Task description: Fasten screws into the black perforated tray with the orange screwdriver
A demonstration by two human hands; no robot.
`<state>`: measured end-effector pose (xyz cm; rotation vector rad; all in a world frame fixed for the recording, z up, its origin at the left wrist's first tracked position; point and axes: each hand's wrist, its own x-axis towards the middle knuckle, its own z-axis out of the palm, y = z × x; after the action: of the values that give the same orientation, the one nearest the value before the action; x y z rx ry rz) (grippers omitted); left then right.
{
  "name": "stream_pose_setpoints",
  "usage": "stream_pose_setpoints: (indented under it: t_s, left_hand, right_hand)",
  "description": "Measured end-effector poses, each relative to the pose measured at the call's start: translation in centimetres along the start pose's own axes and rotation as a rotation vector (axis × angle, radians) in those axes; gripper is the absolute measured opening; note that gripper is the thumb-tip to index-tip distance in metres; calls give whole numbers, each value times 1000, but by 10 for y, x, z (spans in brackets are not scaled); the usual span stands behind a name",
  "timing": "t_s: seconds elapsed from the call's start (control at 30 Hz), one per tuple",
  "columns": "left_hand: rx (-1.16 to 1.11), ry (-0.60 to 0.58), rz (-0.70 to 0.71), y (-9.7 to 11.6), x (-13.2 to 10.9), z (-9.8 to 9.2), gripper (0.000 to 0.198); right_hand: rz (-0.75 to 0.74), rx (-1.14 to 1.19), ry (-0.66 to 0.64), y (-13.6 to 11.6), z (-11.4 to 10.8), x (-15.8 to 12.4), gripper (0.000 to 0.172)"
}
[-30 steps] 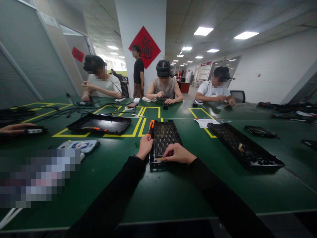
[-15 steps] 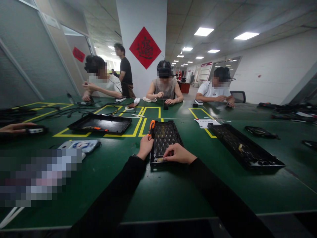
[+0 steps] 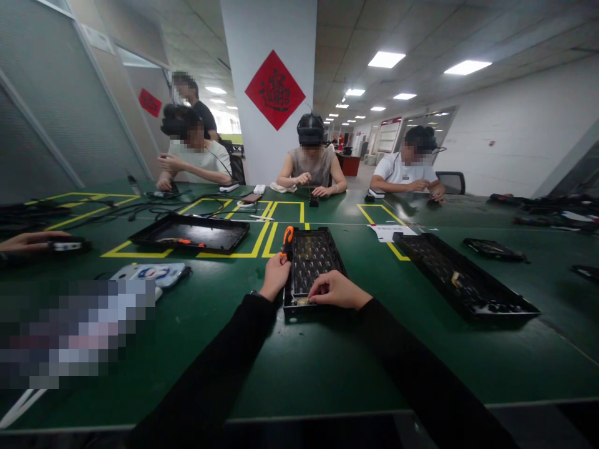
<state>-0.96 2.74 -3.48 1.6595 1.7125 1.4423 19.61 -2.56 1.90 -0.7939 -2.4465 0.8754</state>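
A black tray (image 3: 339,257) with rows of small metallic parts lies lengthwise before me on the green table (image 3: 299,368). My left hand (image 3: 276,274) is closed around a tool with orange handles (image 3: 287,236) at the tray's left edge; the tool's lower part is hidden by my fingers. Over the near end of the tray, my right hand (image 3: 337,289) has its fingers pinched together beside a small tan piece (image 3: 303,301). Whether the fingertips grip something is too small to tell.
Another black tray (image 3: 234,248) with orange-handled tools lies at the left, and a long black tray (image 3: 500,304) at the right. A phone (image 3: 171,275) is at the left. Another person's hand (image 3: 35,241) rests at the far left. Several people are across the table.
The standing person in the background has moved left, behind the seated person. My hands and the tray before me have barely moved.
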Motion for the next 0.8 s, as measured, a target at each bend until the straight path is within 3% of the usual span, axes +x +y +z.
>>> stream_pose_setpoints:
  t_s: [0.27,0.8]
  left_hand:
    - [-14,4,10,-7,2,3,24]
    - [-13,-31,-19,2,3,1,25]
  right_hand:
    - [-15,-13,26,0,1,0,22]
    - [28,39,22,0,1,0,23]
